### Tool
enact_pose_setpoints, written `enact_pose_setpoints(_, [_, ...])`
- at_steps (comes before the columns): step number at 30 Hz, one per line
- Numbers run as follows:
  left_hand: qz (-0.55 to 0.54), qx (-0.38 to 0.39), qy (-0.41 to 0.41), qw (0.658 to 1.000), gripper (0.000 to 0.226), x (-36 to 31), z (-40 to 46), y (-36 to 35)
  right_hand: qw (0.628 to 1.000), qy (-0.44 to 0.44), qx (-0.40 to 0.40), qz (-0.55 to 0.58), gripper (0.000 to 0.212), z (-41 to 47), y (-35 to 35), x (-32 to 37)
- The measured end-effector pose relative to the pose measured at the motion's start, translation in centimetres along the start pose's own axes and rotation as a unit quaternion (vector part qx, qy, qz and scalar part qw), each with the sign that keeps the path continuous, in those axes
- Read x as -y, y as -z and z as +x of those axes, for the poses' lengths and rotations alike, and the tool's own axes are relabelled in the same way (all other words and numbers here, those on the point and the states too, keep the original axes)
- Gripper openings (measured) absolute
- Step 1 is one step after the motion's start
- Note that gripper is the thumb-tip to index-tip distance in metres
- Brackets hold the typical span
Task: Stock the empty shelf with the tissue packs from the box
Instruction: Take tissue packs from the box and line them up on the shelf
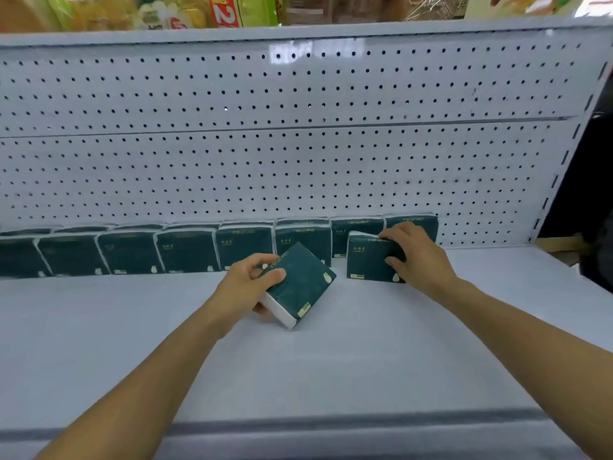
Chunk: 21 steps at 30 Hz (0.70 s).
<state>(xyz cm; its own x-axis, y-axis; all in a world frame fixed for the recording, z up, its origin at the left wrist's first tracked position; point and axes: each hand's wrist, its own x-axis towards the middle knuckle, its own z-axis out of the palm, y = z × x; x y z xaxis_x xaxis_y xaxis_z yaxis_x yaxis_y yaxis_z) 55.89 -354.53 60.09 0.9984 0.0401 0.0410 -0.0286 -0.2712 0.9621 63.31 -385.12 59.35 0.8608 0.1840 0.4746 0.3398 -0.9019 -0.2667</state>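
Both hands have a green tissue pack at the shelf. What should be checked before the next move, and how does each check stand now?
1. Left hand has firm hold of its tilted pack: ok, fingers curl round it.
2. Right hand steadies the upright pack: ok, it stands on the shelf.
3. Gap in the front row between the last pack and the upright pack: cannot tell if wide enough.
4. Packs already placed stand upright: ok.
5. Back row filled behind the gap: ok.
6. Box with remaining packs within reach: cannot tell, out of view.
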Motion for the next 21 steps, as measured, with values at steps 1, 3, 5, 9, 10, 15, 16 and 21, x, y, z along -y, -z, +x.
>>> enact_pose_setpoints(1, [-0.001,0.005,0.000,1.000,0.019,0.0,0.6,-0.1,1.000,0.008,-0.002,-0.002,0.046,0.6,-0.5,-0.2])
enact_pose_setpoints(3, [0.001,0.015,0.002,1.000,0.017,0.0,1.6,-0.2,1.000,0.014,-0.006,-0.007,0.047,1.6,-1.4,-0.4])
enact_pose_setpoints(5, [-0.003,0.020,0.006,1.000,0.017,0.2,2.4,-0.2,1.000,0.018,-0.012,-0.008,0.048,2.4,-2.2,-0.5])
enact_pose_setpoints(9, [-0.023,0.026,0.014,0.999,0.016,0.6,3.4,-0.1,0.999,0.028,-0.013,-0.031,0.050,3.6,-3.3,-0.3])
enact_pose_setpoints(10, [-0.026,0.027,0.017,0.999,0.016,0.7,3.6,0.0,0.999,0.028,-0.015,-0.039,0.050,3.8,-3.5,-0.3])
enact_pose_setpoints(15, [-0.026,0.033,0.018,0.999,0.018,0.7,4.2,0.1,0.997,0.030,-0.029,-0.070,0.049,4.6,-4.2,-0.2])
enact_pose_setpoints(16, [-0.025,0.036,0.017,0.999,0.020,0.7,4.2,0.1,0.996,0.033,-0.033,-0.070,0.049,4.7,-4.3,-0.1])
enact_pose_setpoints(21, [-0.004,0.055,-0.019,0.998,0.023,0.1,4.1,-0.6,0.986,0.105,-0.127,-0.022,0.060,3.7,-3.4,0.9])
